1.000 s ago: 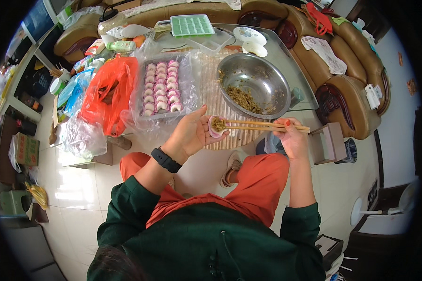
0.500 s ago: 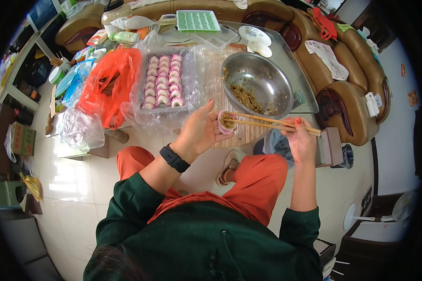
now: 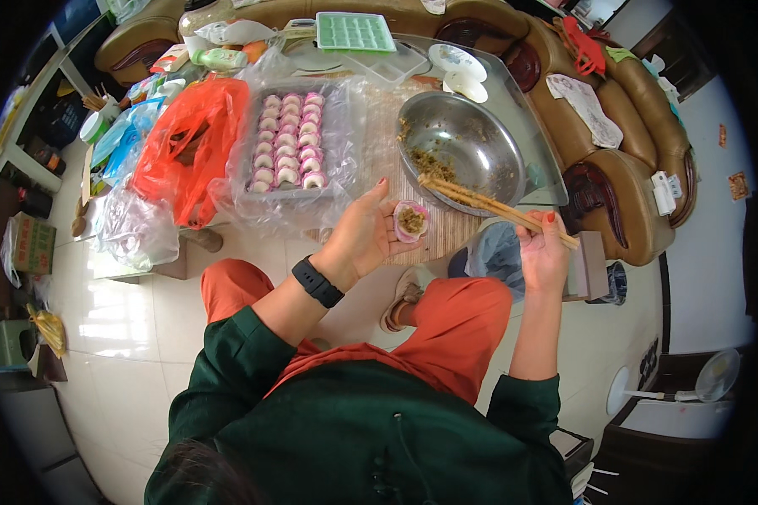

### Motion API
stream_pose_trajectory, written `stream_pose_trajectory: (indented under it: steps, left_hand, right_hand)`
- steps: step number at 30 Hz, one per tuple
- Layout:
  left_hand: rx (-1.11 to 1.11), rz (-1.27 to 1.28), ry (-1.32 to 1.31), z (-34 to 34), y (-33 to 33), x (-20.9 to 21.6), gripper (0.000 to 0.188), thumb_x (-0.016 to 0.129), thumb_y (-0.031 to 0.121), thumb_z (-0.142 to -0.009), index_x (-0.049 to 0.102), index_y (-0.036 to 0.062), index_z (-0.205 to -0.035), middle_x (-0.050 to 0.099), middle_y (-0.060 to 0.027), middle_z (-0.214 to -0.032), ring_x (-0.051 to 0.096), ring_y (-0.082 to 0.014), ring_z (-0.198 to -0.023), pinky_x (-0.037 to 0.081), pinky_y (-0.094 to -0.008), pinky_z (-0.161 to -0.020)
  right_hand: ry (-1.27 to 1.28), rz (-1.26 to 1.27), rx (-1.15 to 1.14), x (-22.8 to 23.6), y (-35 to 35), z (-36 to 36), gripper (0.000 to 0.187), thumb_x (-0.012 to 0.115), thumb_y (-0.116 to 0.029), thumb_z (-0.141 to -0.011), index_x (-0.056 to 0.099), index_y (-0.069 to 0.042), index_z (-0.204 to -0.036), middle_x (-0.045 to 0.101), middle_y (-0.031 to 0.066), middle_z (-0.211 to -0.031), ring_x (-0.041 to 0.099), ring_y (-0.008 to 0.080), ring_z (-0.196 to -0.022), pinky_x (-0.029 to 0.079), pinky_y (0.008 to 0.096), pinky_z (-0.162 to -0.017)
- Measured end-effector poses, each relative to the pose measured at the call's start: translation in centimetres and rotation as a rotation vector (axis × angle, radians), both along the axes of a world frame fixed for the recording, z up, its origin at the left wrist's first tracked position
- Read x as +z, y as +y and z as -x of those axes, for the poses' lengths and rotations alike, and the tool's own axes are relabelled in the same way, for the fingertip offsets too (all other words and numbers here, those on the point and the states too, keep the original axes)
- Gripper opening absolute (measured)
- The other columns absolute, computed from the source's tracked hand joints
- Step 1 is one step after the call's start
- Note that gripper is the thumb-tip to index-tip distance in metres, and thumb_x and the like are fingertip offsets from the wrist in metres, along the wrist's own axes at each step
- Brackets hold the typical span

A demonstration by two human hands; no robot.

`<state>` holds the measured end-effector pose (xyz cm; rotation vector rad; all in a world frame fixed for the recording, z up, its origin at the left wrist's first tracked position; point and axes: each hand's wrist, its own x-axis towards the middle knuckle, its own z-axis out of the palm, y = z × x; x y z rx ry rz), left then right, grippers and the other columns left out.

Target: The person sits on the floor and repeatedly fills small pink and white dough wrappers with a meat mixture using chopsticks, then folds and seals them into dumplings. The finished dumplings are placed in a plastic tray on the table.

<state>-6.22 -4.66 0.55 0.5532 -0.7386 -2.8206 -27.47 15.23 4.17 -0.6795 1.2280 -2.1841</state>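
Note:
My left hand (image 3: 360,229) is palm up with the thumb raised, holding a pink-and-white dumpling wrapper (image 3: 422,233) on its fingers. A small mound of brown-green filling (image 3: 411,220) lies in the wrapper's middle. In my right hand (image 3: 544,251) is a pair of wooden chopsticks (image 3: 499,209), their tips close together at the near rim of a steel bowl (image 3: 499,145). More chopped filling (image 3: 436,165) sits along the bowl's left side. To the left, a plastic-lined tray (image 3: 338,178) bears three rows of pink-edged dumplings (image 3: 287,141).
A red plastic bag (image 3: 173,160) and a clear bag (image 3: 139,231) lie left of the tray. At the back are a green compartment tray (image 3: 354,32) and white dishes (image 3: 458,61). A bag-lined bin (image 3: 495,257) stands below the table's right part. A brown sofa (image 3: 640,160) curves around.
The chopsticks have moved off the wrapper, right and upward to the bowl's near rim, leaving filling on it. My left hand has stayed almost in place.

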Motion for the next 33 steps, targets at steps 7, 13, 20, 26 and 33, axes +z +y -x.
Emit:
stream_pose_trajectory:
  steps: [7,13,20,26,33]
  left_hand:
    - [-0.014,-0.147,0.056,0.4,-0.6,-0.1,0.068,0.031,0.054,-0.098,0.046,-0.0070,-0.124,0.057,-0.0186,-0.119,0.057,-0.0356,-0.112,0.049,-0.0412,-0.093]
    - [-0.016,-0.190,0.054,-0.1,-0.6,-0.3,0.066,0.032,0.054,-0.097,0.047,-0.0047,-0.125,0.057,-0.0172,-0.119,0.057,-0.0367,-0.112,0.050,-0.0431,-0.091]
    - [-0.061,-0.186,0.071,-0.7,-0.2,0.5,0.068,0.033,0.054,-0.097,0.046,-0.0063,-0.125,0.057,-0.0185,-0.118,0.057,-0.0377,-0.111,0.050,-0.0407,-0.092]
    - [-0.034,-0.173,0.050,-1.2,0.0,-0.1,0.069,0.033,0.054,-0.098,0.046,-0.0088,-0.123,0.055,-0.0199,-0.119,0.057,-0.0368,-0.110,0.050,-0.0384,-0.094]
    - [-0.035,-0.098,0.067,-1.5,0.1,0.3,0.067,0.032,0.052,-0.098,0.046,-0.0092,-0.123,0.056,-0.0193,-0.118,0.058,-0.0343,-0.109,0.051,-0.0370,-0.093]
  right_hand:
    - [0.081,-0.232,-0.289,-2.2,-0.5,2.4,0.030,0.061,-0.022,-0.092,0.058,0.004,-0.105,0.061,0.0117,-0.098,0.061,0.0200,-0.091,0.055,0.0298,-0.079]
    - [-0.027,-0.085,0.106,-0.9,1.4,0.7,0.023,0.061,-0.021,-0.092,0.060,0.000,-0.101,0.060,0.0114,-0.100,0.061,0.0206,-0.093,0.055,0.0302,-0.075]
    - [0.043,-0.150,0.170,-1.1,1.0,0.2,0.021,0.062,-0.019,-0.091,0.059,0.001,-0.097,0.062,0.0138,-0.099,0.063,0.0225,-0.089,0.056,0.0330,-0.072]
    - [0.045,-0.176,0.164,0.1,0.7,-0.4,0.022,0.060,-0.019,-0.092,0.060,0.003,-0.095,0.064,0.0153,-0.094,0.065,0.0227,-0.083,0.056,0.0331,-0.073]
    - [0.153,-0.228,0.218,1.5,0.3,-0.8,0.023,0.061,-0.021,-0.092,0.061,0.002,-0.091,0.063,0.0138,-0.092,0.064,0.0217,-0.082,0.056,0.0321,-0.070]
